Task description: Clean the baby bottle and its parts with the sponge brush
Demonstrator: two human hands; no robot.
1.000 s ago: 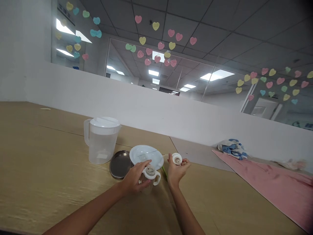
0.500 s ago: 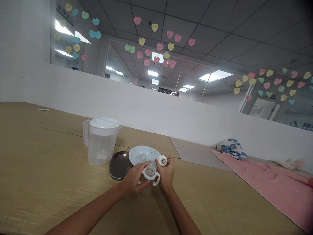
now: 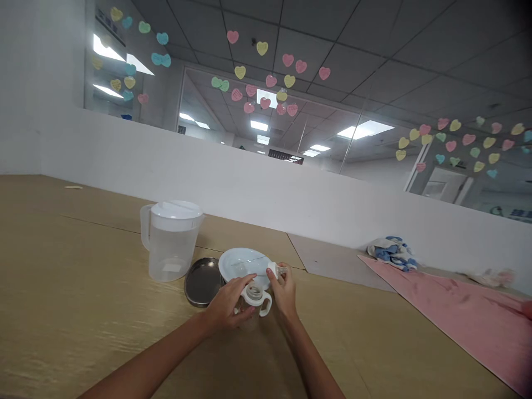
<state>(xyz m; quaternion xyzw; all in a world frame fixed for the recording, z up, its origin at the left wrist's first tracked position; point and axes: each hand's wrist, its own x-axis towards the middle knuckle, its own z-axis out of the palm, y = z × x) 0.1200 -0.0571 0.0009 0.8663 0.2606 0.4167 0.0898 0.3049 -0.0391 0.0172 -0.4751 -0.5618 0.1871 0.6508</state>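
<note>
My left hand is wrapped round a small clear bottle with a white handled collar, which stands on the wooden table. My right hand pinches a small white cap with a teat just above and to the right of the bottle's open mouth. Right behind both hands lies a white plate, partly over a round metal dish.
A clear plastic jug with a white lid stands to the left of the dish. A pink mat covers the table's right side, with a blue-and-white cloth at its far end. A low white partition runs behind the table.
My right hand has carried the white cap leftward from the open table to a spot just beside the bottle's mouth. My left hand has kept hold of the bottle.
</note>
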